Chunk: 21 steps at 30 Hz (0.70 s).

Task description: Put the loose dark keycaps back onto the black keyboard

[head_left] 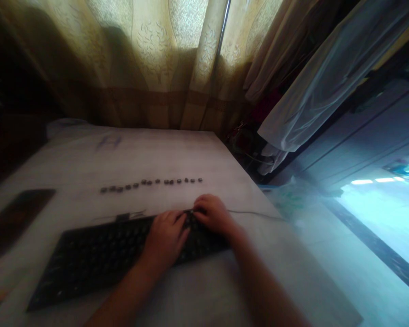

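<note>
A black keyboard (98,254) lies at a slant on the white-covered table. My left hand (165,236) rests over its right half, palm down, with the fingers stretched forward and the thumb apart. At the far edge, toward the right end, my right hand (213,213) bends its fingers down against the keys. Whatever its fingertips pinch, if anything, is hidden and blurred. Beyond the keyboard, several small dark pieces like loose keycaps (149,182) form an uneven row across the cloth.
A dark flat rectangular object (18,218) lies at the left. A thin cable (252,212) runs right from behind my right hand. Patterned curtains (153,59) hang behind the table (177,150). Light cloth (313,91) hangs at the right, above a pale floor (334,245).
</note>
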### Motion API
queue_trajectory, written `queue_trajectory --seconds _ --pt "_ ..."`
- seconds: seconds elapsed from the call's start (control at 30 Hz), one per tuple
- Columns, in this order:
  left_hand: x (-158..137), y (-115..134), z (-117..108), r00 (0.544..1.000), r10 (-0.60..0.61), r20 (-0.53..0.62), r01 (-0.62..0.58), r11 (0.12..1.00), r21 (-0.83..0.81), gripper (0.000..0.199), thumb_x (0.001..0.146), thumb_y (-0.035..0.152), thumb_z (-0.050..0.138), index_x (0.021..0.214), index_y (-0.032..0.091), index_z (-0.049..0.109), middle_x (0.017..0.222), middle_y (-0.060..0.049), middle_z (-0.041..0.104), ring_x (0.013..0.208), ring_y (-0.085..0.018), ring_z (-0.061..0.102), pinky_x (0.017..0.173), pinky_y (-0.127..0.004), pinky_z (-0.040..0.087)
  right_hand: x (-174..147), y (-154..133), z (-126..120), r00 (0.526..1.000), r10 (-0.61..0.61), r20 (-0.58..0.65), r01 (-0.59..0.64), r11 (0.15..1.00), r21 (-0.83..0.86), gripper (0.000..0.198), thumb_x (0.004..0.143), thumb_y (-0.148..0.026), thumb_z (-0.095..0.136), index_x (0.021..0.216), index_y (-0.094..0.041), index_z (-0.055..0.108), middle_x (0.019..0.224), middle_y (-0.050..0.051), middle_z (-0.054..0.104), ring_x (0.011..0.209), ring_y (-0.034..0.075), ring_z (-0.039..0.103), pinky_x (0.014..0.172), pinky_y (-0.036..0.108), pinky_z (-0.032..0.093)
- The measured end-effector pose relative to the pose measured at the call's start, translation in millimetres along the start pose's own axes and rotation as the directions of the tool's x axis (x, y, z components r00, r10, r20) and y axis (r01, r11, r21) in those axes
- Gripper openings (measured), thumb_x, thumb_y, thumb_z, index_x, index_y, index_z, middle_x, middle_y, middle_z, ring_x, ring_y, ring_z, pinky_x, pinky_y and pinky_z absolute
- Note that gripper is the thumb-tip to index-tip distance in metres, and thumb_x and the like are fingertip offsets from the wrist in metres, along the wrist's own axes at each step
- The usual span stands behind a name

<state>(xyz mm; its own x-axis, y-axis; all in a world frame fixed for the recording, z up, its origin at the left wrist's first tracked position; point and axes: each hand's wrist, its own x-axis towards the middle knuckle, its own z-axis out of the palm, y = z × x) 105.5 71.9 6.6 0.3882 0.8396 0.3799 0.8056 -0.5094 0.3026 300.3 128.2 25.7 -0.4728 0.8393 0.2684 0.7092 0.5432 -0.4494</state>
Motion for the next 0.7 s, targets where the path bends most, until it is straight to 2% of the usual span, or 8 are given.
queue_trajectory --seconds 0.27,0.37,0.47,0.7 --pt "0.2 1.4 -1.4 1.0 0.001 0.002 -0.001 1.0 0.005 0.032 0.088 0.027 0.056 0.117 0.016 0.065 0.116 -0.011 0.067 0.106 -0.027 0.059 0.094 -0.047 0.048 0.7 -1.8 -3.3 0.999 -0.023 0.046 0.027 0.996 -0.087 0.008 0.078 -0.014 0.069 0.084 -0.018 0.071 0.095 0.006 0.069 0.09 0.021 0.06 0.083 0.034 0.043" --pt "1.3 2.1 -2.1 1.0 0.005 0.006 -0.005 1.0 0.006 0.035 0.089 0.027 0.055 0.122 0.021 0.063 0.116 -0.01 0.066 0.106 -0.027 0.059 0.094 -0.047 0.048 0.9 -2.3 -3.3 0.998 -0.02 0.068 0.027 0.994 -0.105 0.008 0.079 -0.015 0.067 0.085 -0.018 0.071 0.096 0.007 0.068 0.092 0.021 0.059 0.083 0.035 0.042" --pt "2.8 3.1 -3.0 1.0 -0.002 0.022 0.001 1.0 0.02 0.035 0.089 0.027 0.055 0.122 0.025 0.063 0.115 -0.009 0.065 0.105 -0.026 0.058 0.092 -0.047 0.048 0.7 -1.0 -1.5 0.998 -0.014 0.064 0.019 0.997 -0.075 0.007 0.08 -0.015 0.066 0.085 -0.018 0.069 0.096 0.007 0.068 0.092 0.021 0.058 0.082 0.035 0.042" --pt "3.1 4.1 -3.6 0.999 -0.018 0.027 0.017 1.0 0.016 0.035 0.087 0.027 0.056 0.121 0.02 0.064 0.116 -0.011 0.066 0.107 -0.029 0.058 0.094 -0.049 0.048 -0.4 0.6 0.6 1.0 0.017 0.016 -0.017 1.0 0.021 0.011 0.076 -0.013 0.067 0.085 -0.019 0.065 0.093 0.005 0.067 0.089 0.021 0.059 0.081 0.034 0.042"
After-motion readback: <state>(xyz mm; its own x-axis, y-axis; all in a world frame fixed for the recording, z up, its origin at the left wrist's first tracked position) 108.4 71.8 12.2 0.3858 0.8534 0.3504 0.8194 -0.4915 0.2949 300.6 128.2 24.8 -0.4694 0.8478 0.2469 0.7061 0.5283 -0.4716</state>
